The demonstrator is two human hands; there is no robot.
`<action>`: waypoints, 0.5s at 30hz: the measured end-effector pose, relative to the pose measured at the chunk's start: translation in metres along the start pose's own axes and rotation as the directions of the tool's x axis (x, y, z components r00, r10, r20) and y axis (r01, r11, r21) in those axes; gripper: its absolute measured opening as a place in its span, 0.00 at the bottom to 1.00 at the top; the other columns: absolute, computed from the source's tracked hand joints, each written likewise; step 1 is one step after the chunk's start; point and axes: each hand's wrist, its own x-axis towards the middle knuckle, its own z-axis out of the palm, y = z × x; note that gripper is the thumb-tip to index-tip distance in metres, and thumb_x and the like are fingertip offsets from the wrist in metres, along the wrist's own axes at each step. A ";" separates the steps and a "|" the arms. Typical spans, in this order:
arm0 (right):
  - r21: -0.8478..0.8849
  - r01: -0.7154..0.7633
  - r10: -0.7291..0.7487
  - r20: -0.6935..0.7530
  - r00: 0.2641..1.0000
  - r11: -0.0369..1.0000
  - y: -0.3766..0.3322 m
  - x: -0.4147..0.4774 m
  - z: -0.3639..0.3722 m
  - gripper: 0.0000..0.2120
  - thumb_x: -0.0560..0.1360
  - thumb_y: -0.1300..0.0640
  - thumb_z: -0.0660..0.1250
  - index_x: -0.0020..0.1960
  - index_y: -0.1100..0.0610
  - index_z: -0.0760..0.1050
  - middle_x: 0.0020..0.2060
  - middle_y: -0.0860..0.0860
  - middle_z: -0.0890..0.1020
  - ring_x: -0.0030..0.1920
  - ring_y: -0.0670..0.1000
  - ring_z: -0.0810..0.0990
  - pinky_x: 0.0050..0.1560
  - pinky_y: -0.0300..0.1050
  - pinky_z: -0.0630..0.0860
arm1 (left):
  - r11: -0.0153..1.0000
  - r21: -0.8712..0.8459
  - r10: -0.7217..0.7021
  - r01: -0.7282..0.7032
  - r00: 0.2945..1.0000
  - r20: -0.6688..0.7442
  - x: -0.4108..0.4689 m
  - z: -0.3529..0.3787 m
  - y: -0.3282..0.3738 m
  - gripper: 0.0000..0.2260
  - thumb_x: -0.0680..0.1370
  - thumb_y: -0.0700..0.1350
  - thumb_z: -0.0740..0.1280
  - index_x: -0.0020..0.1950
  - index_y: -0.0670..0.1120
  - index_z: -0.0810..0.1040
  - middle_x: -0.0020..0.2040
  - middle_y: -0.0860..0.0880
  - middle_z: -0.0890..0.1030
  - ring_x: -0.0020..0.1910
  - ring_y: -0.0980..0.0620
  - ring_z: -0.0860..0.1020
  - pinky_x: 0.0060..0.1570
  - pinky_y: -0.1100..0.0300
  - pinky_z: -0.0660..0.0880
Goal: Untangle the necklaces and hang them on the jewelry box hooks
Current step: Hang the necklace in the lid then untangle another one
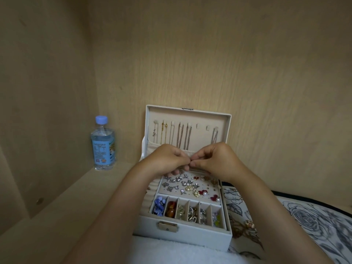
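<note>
Left hand (167,159) and right hand (213,159) pinch fingers (183,160) tip-to-tip on something too tiny to see, so tease gently, then hook it by the necklaces (183,137) hanging in the jewelry box lid (202,139).

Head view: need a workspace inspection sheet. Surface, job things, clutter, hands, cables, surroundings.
Surface: wooden shelf; white towel at the box's front edge.
Job's things: jewelry box open; necklaces hang from some lid hooks, other hooks bare.
Clutter: water bottle at left; earrings in the box.
Hands: left hand and right hand meet at the fingertips over the box; anything pinched too small to tell.
Cables: nothing seen.
Surroundings: wood-panel walls; floral cloth at right.
</note>
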 end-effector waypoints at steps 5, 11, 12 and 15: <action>-0.179 0.076 -0.057 0.109 0.992 0.981 0.002 -0.003 0.003 0.08 0.67 0.54 0.81 0.46 0.50 0.86 0.37 0.44 0.86 0.38 0.40 0.84 0.46 0.43 0.84 | 0.993 0.114 0.029 -0.031 0.999 0.024 0.001 0.004 -0.005 0.07 0.76 0.46 0.72 0.41 0.45 0.86 0.38 0.50 0.86 0.35 0.56 0.77 0.38 0.63 0.75; -0.140 0.038 -0.028 0.076 0.997 0.989 0.007 -0.001 0.005 0.05 0.67 0.55 0.81 0.42 0.51 0.87 0.36 0.44 0.86 0.39 0.42 0.85 0.49 0.46 0.83 | 0.964 0.241 0.129 -0.114 0.991 -0.047 0.003 0.003 -0.005 0.04 0.75 0.46 0.73 0.40 0.52 0.85 0.36 0.56 0.84 0.33 0.63 0.78 0.38 0.65 0.73; -0.156 0.030 -0.018 0.081 0.997 0.987 0.008 0.000 0.006 0.05 0.67 0.55 0.80 0.42 0.51 0.87 0.37 0.43 0.86 0.39 0.41 0.84 0.50 0.45 0.83 | 0.954 0.273 0.143 -0.123 0.988 -0.051 0.003 0.002 -0.006 0.03 0.74 0.46 0.74 0.41 0.53 0.85 0.37 0.58 0.84 0.37 0.64 0.79 0.41 0.65 0.74; -0.243 0.042 -0.011 0.129 0.992 0.969 0.007 0.002 0.007 0.04 0.70 0.56 0.78 0.44 0.49 0.87 0.39 0.41 0.86 0.40 0.38 0.83 0.52 0.38 0.80 | 0.919 0.367 0.160 -0.143 0.987 -0.016 0.002 -0.001 -0.010 0.04 0.73 0.45 0.74 0.45 0.53 0.86 0.42 0.59 0.84 0.44 0.62 0.80 0.47 0.65 0.76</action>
